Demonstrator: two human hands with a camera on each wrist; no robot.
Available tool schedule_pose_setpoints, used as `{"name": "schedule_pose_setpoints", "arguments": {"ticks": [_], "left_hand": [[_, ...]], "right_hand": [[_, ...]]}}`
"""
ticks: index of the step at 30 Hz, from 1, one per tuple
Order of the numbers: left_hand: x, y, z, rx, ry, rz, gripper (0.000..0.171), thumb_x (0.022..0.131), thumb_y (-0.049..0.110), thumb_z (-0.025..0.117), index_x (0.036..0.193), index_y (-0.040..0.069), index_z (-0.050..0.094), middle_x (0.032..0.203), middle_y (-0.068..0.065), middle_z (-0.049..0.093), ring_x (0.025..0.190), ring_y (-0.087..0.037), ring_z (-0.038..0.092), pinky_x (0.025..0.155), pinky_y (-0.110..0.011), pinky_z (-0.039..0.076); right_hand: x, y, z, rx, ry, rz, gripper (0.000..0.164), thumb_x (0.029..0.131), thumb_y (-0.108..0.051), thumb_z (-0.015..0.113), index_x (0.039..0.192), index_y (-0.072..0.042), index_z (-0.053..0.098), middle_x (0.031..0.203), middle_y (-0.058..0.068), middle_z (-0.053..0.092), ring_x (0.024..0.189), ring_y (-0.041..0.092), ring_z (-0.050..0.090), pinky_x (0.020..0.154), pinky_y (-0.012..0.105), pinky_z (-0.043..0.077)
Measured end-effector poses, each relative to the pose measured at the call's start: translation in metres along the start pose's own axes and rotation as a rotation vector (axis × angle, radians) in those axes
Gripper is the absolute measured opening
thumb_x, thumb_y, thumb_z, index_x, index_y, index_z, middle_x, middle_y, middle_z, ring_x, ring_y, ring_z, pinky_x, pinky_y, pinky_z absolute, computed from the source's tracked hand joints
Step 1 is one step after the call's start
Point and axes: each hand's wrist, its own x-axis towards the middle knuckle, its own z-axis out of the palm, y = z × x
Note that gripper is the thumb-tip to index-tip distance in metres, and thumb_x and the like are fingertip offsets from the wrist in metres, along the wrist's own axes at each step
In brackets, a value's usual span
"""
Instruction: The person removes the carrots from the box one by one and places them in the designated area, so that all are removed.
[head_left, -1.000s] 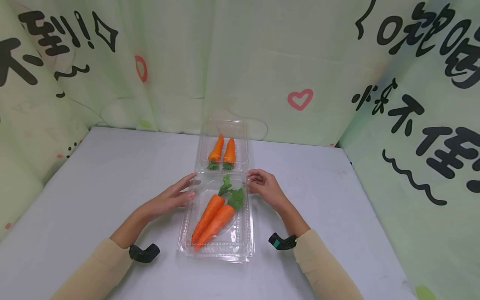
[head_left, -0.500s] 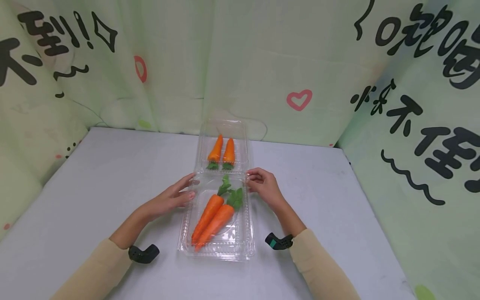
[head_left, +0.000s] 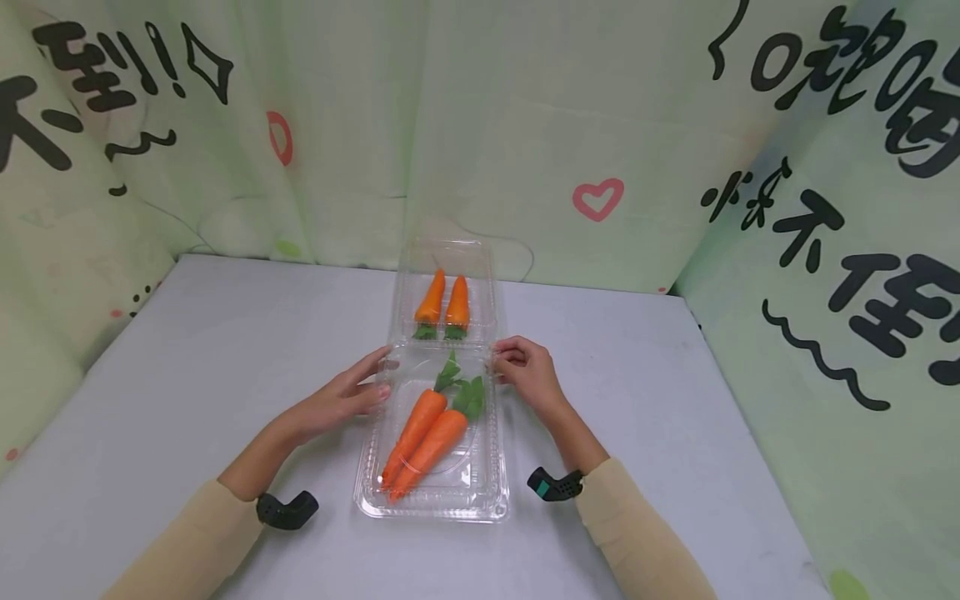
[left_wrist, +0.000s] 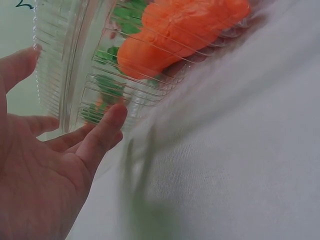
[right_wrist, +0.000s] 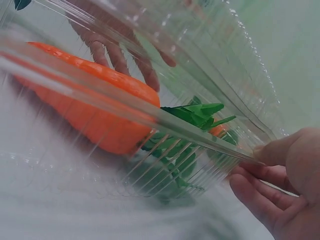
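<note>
At the lower centre of the frame, a clear rectangular plastic box (head_left: 483, 493) contains two long orange carrots (head_left: 429, 454) with green leaves, slanted side by side. A little farther, the left hand (head_left: 341, 398) touches its left side with spread, nearly straight fingers, and the right hand (head_left: 531, 373) pinches its rim. At mid-frame, two short orange carrots (head_left: 430, 306) show through clear plastic, before a pale green curtain (head_left: 498, 108).

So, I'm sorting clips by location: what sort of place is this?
Probably a small filming booth: printed curtains hang on three sides of a white-topped table, and the black wrist-worn devices suggest recording.
</note>
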Motion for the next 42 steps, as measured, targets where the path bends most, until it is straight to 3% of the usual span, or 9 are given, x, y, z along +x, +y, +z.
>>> {"name": "schedule_pose_setpoints", "arguments": {"ticks": [11, 20, 26, 32, 36, 42], "left_hand": [[0.000, -0.002, -0.001, 0.017, 0.021, 0.011, 0.071, 0.098, 0.035, 0.051, 0.156, 0.021, 0.012, 0.158, -0.015, 0.025, 0.143, -0.043, 0.031, 0.104, -0.053, 0.045], [0.001, 0.006, -0.005, 0.197, 0.089, 0.002, 0.071, 0.097, 0.034, 0.055, 0.155, 0.017, 0.019, 0.158, -0.016, 0.026, 0.141, -0.042, 0.034, 0.106, -0.058, 0.041], [0.002, 0.008, -0.007, 0.229, 0.121, 0.028, 0.071, 0.095, 0.028, 0.059, 0.154, 0.015, 0.021, 0.159, -0.014, 0.025, 0.142, -0.041, 0.033, 0.103, -0.055, 0.045], [0.002, 0.013, -0.006, 0.248, 0.168, 0.071, 0.075, 0.093, 0.027, 0.062, 0.153, 0.011, 0.022, 0.159, -0.015, 0.025, 0.143, -0.039, 0.029, 0.110, -0.058, 0.034], [0.001, 0.018, -0.006, 0.299, 0.214, 0.081, 0.076, 0.090, 0.032, 0.065, 0.153, 0.015, 0.024, 0.159, -0.013, 0.026, 0.145, -0.038, 0.027, 0.112, -0.062, 0.028], [0.000, 0.025, -0.005, 0.320, 0.256, 0.090, 0.077, 0.087, 0.035, 0.069, 0.152, 0.022, 0.029, 0.158, -0.010, 0.029, 0.145, -0.037, 0.026, 0.106, -0.068, 0.032]], "right_hand": [[-0.003, -0.004, 0.001, -0.014, -0.007, 0.000, 0.024, 0.092, -0.005, 0.061, 0.115, 0.003, 0.062, 0.101, 0.023, 0.068, 0.073, 0.004, 0.063, 0.067, 0.024, 0.058], [-0.002, -0.002, -0.001, -0.038, -0.018, -0.003, 0.022, 0.092, -0.008, 0.062, 0.113, 0.000, 0.063, 0.100, 0.021, 0.069, 0.073, 0.006, 0.064, 0.069, 0.024, 0.058], [-0.001, 0.001, -0.001, -0.039, -0.012, -0.015, 0.021, 0.092, -0.006, 0.061, 0.112, 0.000, 0.063, 0.099, 0.021, 0.069, 0.073, 0.007, 0.064, 0.069, 0.025, 0.058], [-0.001, 0.001, 0.000, -0.031, -0.012, -0.016, 0.021, 0.091, -0.004, 0.061, 0.111, 0.000, 0.062, 0.098, 0.020, 0.069, 0.072, 0.006, 0.064, 0.068, 0.025, 0.058], [-0.002, 0.000, 0.000, -0.023, -0.008, -0.009, 0.021, 0.091, -0.004, 0.061, 0.111, 0.000, 0.062, 0.097, 0.019, 0.069, 0.072, 0.005, 0.064, 0.068, 0.025, 0.058], [-0.003, -0.002, 0.000, -0.030, 0.001, 0.014, 0.021, 0.091, -0.005, 0.062, 0.111, -0.002, 0.063, 0.098, 0.018, 0.070, 0.074, 0.007, 0.065, 0.069, 0.025, 0.058]]}}
